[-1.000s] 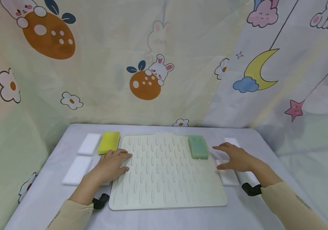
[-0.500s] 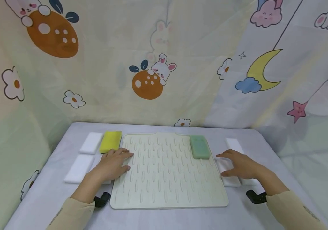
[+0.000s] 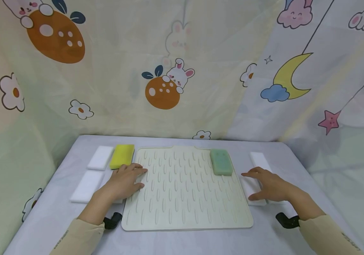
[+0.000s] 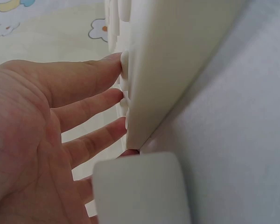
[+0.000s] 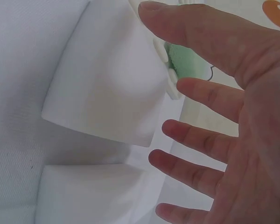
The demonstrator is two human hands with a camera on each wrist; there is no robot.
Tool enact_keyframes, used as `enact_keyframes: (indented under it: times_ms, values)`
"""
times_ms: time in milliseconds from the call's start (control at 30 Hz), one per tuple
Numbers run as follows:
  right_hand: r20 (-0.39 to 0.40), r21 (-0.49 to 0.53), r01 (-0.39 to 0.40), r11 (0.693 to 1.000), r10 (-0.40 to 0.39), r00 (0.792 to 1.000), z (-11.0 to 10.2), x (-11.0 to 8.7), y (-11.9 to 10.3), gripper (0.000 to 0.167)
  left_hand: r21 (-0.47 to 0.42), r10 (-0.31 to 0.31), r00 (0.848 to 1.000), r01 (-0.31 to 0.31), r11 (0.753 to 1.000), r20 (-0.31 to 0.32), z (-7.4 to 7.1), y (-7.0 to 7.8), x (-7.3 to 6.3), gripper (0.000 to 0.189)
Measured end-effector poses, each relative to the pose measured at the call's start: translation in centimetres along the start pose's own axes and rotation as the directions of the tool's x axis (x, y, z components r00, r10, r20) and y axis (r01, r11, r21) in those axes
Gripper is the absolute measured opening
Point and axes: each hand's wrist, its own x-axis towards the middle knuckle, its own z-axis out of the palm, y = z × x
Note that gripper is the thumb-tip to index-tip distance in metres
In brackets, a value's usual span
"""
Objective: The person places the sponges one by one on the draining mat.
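A cream ridged mat (image 3: 185,212) lies at the middle of the table. My left hand (image 3: 123,182) rests its spread fingertips on the mat's left edge; the left wrist view shows thumb and fingers (image 4: 95,142) against the ridged face. Over the white blocks at the right, my right hand (image 3: 271,184) hovers with fingers spread and holds nothing. One white block (image 5: 102,74) lies below its thumb in the right wrist view, another white block (image 5: 84,196) beside that. A green sponge (image 3: 221,162) sits on the mat's far right corner.
Left of the mat lie a yellow sponge (image 3: 122,156), a white block (image 3: 100,157) and a nearer white block (image 3: 87,186). One more white piece is mostly hidden under the left hand. A patterned curtain (image 3: 112,78) closes off the table's far side.
My right hand has drawn back toward me and slightly to the right, off the mat's side and over the white blocks. The left hand, mat and sponges stay in place.
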Motion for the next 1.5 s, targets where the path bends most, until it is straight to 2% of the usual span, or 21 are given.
enact_keyframes:
  times_ms: [267, 833, 1300, 1500]
  values:
    - [0.011, -0.011, -0.02, 1.0, 0.02, 1.0, 0.29, 0.09, -0.09, 0.09, 0.001, -0.001, 1.0, 0.001, 1.0, -0.002, 0.0, -0.02, -0.09, 0.054]
    - [0.011, -0.029, -0.032, 0.999, 0.032, 0.999, 0.48, -0.23, -0.47, 0.089, 0.009, 0.004, 1.0, -0.004, 1.0, 0.004, 0.0, -0.04, 0.13, 0.055]
    - [0.005, -0.024, -0.003, 1.0, 0.003, 1.0, 0.58, -0.23, -0.67, 0.09, 0.013, 0.012, 1.0, -0.012, 1.0, 0.001, 0.2, -0.3, 0.27, 0.055]
    - [0.008, -0.031, -0.013, 0.999, 0.014, 1.0, 0.76, -0.28, -0.72, 0.092, 0.013, 0.015, 1.0, -0.015, 1.0, 0.001, 0.15, -0.24, 0.23, 0.055]
